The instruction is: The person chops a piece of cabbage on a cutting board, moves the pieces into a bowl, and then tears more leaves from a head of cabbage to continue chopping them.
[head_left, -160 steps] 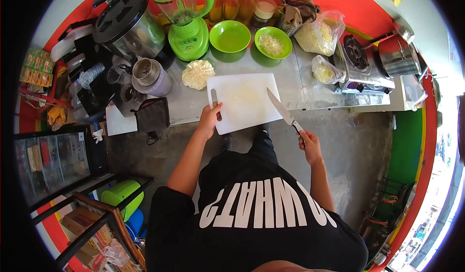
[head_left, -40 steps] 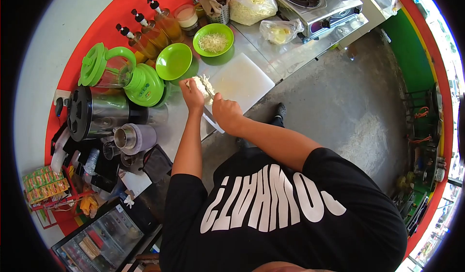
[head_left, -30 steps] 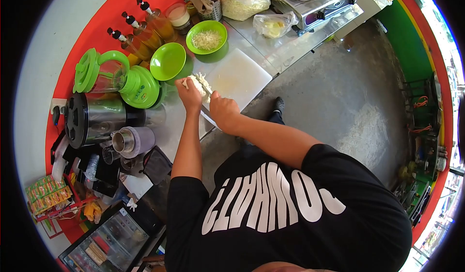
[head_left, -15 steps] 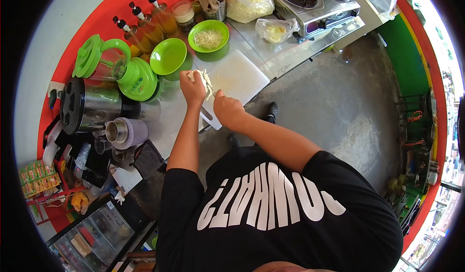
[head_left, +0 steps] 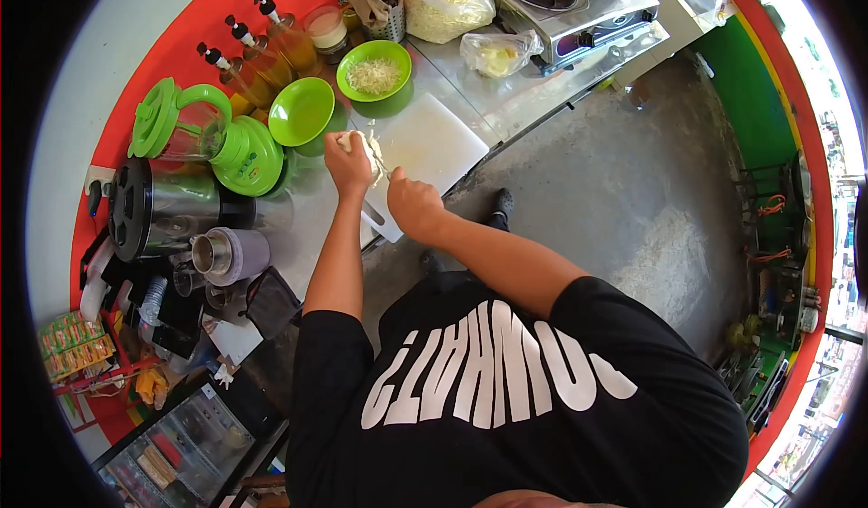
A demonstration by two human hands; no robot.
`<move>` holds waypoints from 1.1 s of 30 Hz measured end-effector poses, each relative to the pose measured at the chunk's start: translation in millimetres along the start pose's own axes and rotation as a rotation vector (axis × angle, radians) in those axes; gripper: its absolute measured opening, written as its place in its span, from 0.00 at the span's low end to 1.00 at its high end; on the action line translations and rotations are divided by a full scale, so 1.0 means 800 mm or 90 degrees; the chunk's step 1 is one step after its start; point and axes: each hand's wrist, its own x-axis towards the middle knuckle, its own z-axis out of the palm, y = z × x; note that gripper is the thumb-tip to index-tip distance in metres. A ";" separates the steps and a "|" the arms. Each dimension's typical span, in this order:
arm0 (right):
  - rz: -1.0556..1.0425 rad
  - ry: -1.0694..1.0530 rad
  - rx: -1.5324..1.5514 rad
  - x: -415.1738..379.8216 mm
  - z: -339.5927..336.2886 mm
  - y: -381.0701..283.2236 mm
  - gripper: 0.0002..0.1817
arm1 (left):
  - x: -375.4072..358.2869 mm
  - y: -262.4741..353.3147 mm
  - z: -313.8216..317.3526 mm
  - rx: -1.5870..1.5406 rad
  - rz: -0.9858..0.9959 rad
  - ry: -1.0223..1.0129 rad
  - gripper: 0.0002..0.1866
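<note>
My left hand [head_left: 349, 166], fingers clamped on the cabbage [head_left: 373, 151]: pale, ragged-edged, partly hidden, protruding beyond the fingertips near the cutting board [head_left: 432, 151]. My right hand [head_left: 415, 206], fingers closed round a mostly hidden knife [head_left: 386, 172].

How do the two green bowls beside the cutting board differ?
The left bowl shows a bare green inside, while the right bowl holds a heap of pale shreds. The left bowl sits beside the blender; the right bowl sits farther from it, nearer the large clear bag. Both are round, bright green and look close in size.
</note>
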 end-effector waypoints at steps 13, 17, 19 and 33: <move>0.060 -0.008 0.067 0.029 0.052 0.032 0.10 | -0.006 0.005 0.008 0.046 0.106 -0.025 0.11; 0.040 -0.019 0.090 0.018 0.040 0.056 0.11 | -0.004 0.004 -0.011 -0.006 -0.025 -0.061 0.13; -0.005 -0.050 0.061 0.017 0.030 0.069 0.12 | -0.001 0.003 -0.023 -0.031 -0.086 -0.058 0.13; -0.025 -0.028 0.144 0.023 0.046 0.149 0.17 | -0.055 -0.116 -0.142 -0.522 -0.348 0.158 0.18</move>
